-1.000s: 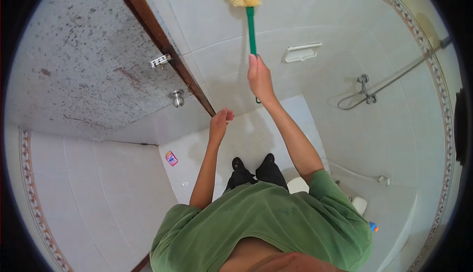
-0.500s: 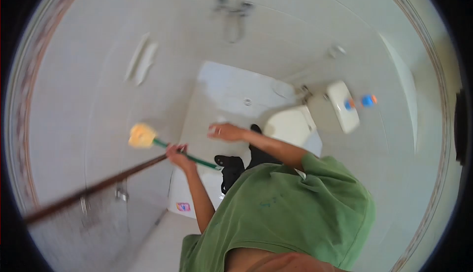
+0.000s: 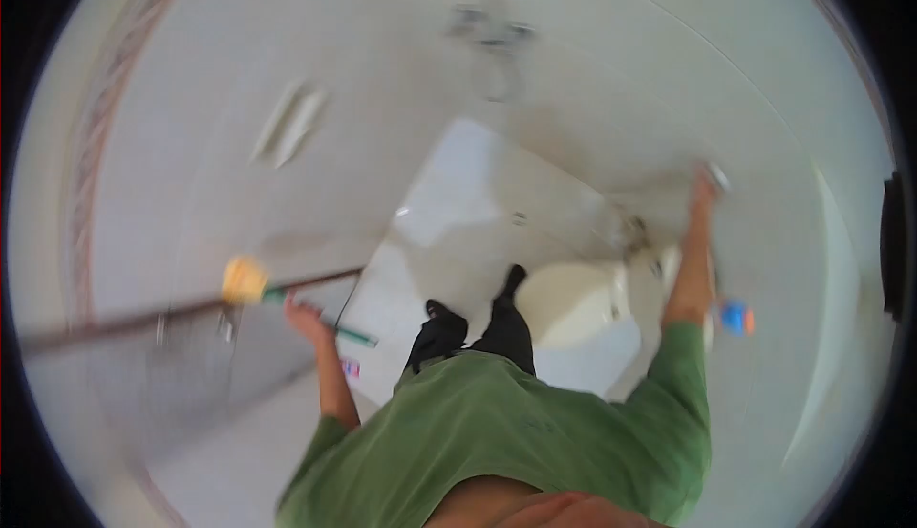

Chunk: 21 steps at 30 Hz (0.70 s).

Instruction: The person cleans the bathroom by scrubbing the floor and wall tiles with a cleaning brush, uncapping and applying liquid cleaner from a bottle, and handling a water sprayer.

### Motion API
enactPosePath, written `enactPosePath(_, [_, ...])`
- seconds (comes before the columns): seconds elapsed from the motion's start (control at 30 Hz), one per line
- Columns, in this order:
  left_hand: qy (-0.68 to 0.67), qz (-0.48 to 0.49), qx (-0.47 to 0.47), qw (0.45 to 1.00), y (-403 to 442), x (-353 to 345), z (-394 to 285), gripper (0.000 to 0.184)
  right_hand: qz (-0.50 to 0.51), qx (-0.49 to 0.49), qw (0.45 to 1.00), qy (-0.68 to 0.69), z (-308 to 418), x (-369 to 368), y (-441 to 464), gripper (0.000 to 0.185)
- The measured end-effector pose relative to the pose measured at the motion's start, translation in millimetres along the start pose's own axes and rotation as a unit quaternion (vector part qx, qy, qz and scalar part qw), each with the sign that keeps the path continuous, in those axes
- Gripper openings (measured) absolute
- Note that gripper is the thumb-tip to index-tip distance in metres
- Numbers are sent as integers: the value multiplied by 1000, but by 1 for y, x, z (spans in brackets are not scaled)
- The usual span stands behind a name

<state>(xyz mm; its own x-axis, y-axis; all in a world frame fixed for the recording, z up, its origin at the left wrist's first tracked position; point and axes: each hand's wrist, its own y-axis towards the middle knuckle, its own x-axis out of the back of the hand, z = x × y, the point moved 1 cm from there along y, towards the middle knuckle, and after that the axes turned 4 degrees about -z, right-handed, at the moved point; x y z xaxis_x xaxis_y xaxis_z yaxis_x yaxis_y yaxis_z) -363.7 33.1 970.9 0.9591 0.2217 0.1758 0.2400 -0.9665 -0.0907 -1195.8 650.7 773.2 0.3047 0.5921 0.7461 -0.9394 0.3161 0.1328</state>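
Note:
My left hand (image 3: 306, 320) is closed around the green handle of a scrubber with a yellow, sponge-like head (image 3: 245, 280). The head points to the left, and the handle's free end (image 3: 358, 337) slants down to the right. On the right, my stretched-out right hand (image 3: 705, 184) is at a small pale, shiny fixture (image 3: 718, 177) on the wall. Its fingers are blurred, so whether they grip the fixture is unclear.
A white toilet (image 3: 568, 303) stands right of my feet, with a blue and orange item (image 3: 735, 318) near its tank. A brown-edged glass partition (image 3: 143, 323) runs along the left. The shower mixer (image 3: 492, 36) and a white wall shelf (image 3: 291, 125) are ahead. A drain (image 3: 519, 217) lies in the floor.
My right hand has swung from over the floor out to the wall fixture on the right. My left hand has shifted left with the scrubber, and the view has moved.

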Motion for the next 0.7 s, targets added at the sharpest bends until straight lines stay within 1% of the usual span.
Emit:
enactPosePath(0.03, [4, 23, -92, 995, -3, 3, 4, 31, 37, -9, 996, 82, -4, -10, 10, 74])
enactPosePath(0.07, [-22, -1, -26, 999, 2, 0, 4, 30, 71, -39, 981, 178, -16, -21, 22, 67])
enactPosePath(0.1, [8, -10, -94, 996, -6, -8, -2, 29, 93, -78, 954, 275, -23, -38, 40, 60])
enactPosePath(0.13, [3, -51, -61, 997, -7, -16, -12, 27, 100, -146, 901, 395, -36, -67, 69, 53])
enactPosePath(0.17, [-2, -67, -45, 997, -15, -23, -27, 30, 65, -48, 970, 231, 1, -28, 45, 51])
enactPosePath(0.2, [-38, -68, -37, 996, -22, -28, -40, 31, 12, -80, 973, 214, 26, -8, 31, 48])
enactPosePath(0.23, [-73, -56, -28, 995, -27, -31, -48, 33, -21, -145, 985, 97, 54, 9, 20, 44])
enactPosePath(0.27, [-74, -54, -30, 995, -29, -26, -49, 32, -99, -216, 970, 42, 93, 28, -7, 40])
enactPosePath(0.3, [-73, -46, -30, 996, -32, -25, -48, 32, -169, -223, 952, 123, 128, 42, -32, 34])
enactPosePath(0.33, [-70, -36, -29, 996, -34, -25, -48, 31, -238, -232, 921, 201, 153, 51, -49, 27])
enactPosePath(0.37, [-70, -50, -19, 996, -35, -19, -46, 31, -143, -128, 941, 277, 163, 46, -56, 25])
enactPosePath(0.4, [-64, -56, -5, 996, -38, -13, -37, 31, -50, -23, 939, 339, 150, 48, -60, 23])
enactPosePath(0.43, [-58, -62, 8, 996, -40, -10, -28, 32, 43, 81, 914, 394, 145, 51, -70, 23])
enactPosePath(0.47, [-53, -66, 18, 996, -39, -10, -23, 32, 220, 76, 854, 466, 168, 62, -108, 24])
enactPosePath(0.5, [-45, -69, 31, 996, -42, -8, -17, 33, 388, 67, 761, 516, 198, 80, -161, 27])
enactPosePath(0.53, [-33, -70, 43, 996, -42, -4, -9, 34, 478, 53, 738, 474, 213, 85, -209, 40])
enactPosePath(0.57, [-17, -57, 55, 997, -40, -1, -3, 33, 566, 35, 736, 369, 209, 82, -244, 43])
enactPosePath(0.6, [0, -43, 68, 997, -40, 2, 6, 33, 679, 12, 669, 303, 230, 102, -286, 48])
enactPosePath(0.63, [15, -30, 82, 996, -40, 5, 14, 33, 740, 45, 614, 271, 258, 124, -324, 39])
enactPosePath(0.7, [41, -3, 114, 993, -41, 13, 32, 32, 841, 200, 447, 230, 279, 123, -363, 30])
